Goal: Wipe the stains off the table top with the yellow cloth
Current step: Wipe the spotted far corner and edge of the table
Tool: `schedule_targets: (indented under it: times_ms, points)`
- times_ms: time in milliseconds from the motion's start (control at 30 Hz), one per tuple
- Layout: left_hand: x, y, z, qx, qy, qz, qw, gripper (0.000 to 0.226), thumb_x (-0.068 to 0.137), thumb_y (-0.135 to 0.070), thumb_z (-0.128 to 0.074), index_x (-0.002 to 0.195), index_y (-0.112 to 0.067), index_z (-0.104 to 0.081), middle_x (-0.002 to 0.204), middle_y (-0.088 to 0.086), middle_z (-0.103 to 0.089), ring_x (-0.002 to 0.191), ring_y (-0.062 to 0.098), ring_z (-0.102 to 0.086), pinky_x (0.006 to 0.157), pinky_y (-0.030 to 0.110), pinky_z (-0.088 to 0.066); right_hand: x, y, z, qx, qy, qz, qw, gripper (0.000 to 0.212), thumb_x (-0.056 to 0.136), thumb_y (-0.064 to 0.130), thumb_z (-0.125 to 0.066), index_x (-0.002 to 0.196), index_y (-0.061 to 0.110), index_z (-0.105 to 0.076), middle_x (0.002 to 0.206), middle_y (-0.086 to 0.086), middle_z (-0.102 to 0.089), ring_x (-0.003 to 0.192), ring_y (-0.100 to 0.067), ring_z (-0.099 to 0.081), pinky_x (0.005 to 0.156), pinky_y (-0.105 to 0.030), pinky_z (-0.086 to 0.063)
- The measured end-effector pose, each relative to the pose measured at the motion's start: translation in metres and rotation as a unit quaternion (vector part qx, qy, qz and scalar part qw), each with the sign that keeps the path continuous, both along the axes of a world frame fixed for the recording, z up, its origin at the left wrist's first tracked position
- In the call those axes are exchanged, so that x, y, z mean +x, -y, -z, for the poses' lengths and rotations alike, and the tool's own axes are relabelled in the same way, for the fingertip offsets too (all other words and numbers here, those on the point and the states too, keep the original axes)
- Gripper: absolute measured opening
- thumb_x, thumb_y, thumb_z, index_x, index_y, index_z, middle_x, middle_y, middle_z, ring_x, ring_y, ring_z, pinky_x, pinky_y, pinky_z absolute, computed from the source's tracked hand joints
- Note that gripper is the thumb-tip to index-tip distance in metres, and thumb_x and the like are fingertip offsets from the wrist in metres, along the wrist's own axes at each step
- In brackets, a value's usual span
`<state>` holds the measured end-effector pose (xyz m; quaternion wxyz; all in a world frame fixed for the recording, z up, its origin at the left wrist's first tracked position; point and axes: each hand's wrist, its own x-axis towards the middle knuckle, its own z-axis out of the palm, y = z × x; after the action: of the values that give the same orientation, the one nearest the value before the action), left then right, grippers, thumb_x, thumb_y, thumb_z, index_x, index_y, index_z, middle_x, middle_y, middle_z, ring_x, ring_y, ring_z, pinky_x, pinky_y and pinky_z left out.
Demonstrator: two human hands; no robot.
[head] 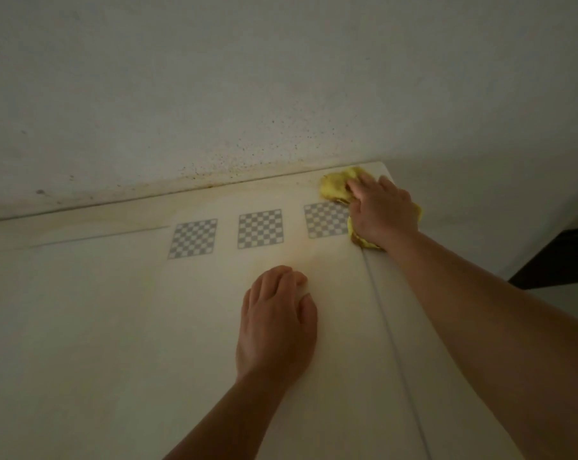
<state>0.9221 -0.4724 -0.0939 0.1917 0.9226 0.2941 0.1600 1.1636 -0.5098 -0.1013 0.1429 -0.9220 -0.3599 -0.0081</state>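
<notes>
The white table top (pixel 98 327) fills the lower part of the view and meets the wall at its far edge. A crumpled yellow cloth (pixel 335 187) lies at the far right corner, and my right hand (pixel 380 210) presses down on it with the fingers spread over it. Part of the cloth sticks out beyond the fingertips and under the wrist. My left hand (pixel 277 323) rests palm down on the bare table near the middle, holding nothing. A faint yellowish-brown stain band (pixel 121 215) runs along the far edge of the table.
Three grey checkerboard squares (pixel 260 228) are printed in a row on the table. The wall (pixel 281 94) behind has dark speckles near the table's far edge. A seam (pixel 390 330) runs front to back near the right side. A dark object (pixel 559 260) sits beyond the right edge.
</notes>
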Motion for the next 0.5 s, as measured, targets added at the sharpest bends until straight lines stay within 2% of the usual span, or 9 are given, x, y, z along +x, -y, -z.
schedule_targets:
  times_ms: [100,167,400,500]
  points:
    - [0.000,0.000,0.000,0.002,0.001,-0.001,1.000,0.029,0.085,-0.031,-0.042,0.111,-0.025,-0.053,0.123,-0.005,-0.051,0.117,0.011,-0.041,0.103,0.024,-0.029,-0.005,-0.002,-0.004,-0.034,-0.034,0.070,0.996,0.049,0.094,0.030,-0.027,0.143,0.027,-0.021,0.157,0.001,-0.012,0.141,-0.032,-0.010,0.107,-0.053,-0.020]
    - [0.000,0.000,0.000,0.005,-0.001,-0.002,1.000,0.028,0.085,-0.031,-0.042,0.111,-0.025,-0.053,0.123,-0.005,-0.051,0.116,0.012,-0.041,0.103,0.025,-0.029,-0.012,0.000,-0.006,-0.030,-0.051,0.100,0.993,0.050,0.094,0.025,-0.028,0.143,0.025,-0.019,0.157,0.001,-0.009,0.140,-0.033,-0.011,0.103,-0.055,-0.025]
    - [0.002,0.001,0.000,0.013,0.001,-0.004,1.000,0.025,0.085,-0.028,-0.044,0.106,-0.021,-0.055,0.117,0.001,-0.055,0.111,0.020,-0.046,0.100,0.033,-0.034,-0.050,0.045,-0.009,-0.009,-0.077,0.149,0.986,0.050,0.093,0.020,-0.028,0.143,0.021,-0.019,0.156,-0.004,-0.011,0.119,-0.041,-0.037,0.094,-0.046,-0.034]
    - [0.001,0.004,0.000,0.039,-0.001,-0.012,0.999,0.025,0.086,-0.028,-0.043,0.105,-0.020,-0.058,0.115,0.004,-0.056,0.109,0.025,-0.046,0.097,0.037,-0.036,-0.075,0.076,-0.011,0.009,-0.082,0.170,0.982,0.047,0.094,0.020,-0.029,0.140,0.017,-0.022,0.148,-0.013,-0.026,0.113,-0.043,-0.044,0.091,-0.044,-0.037]
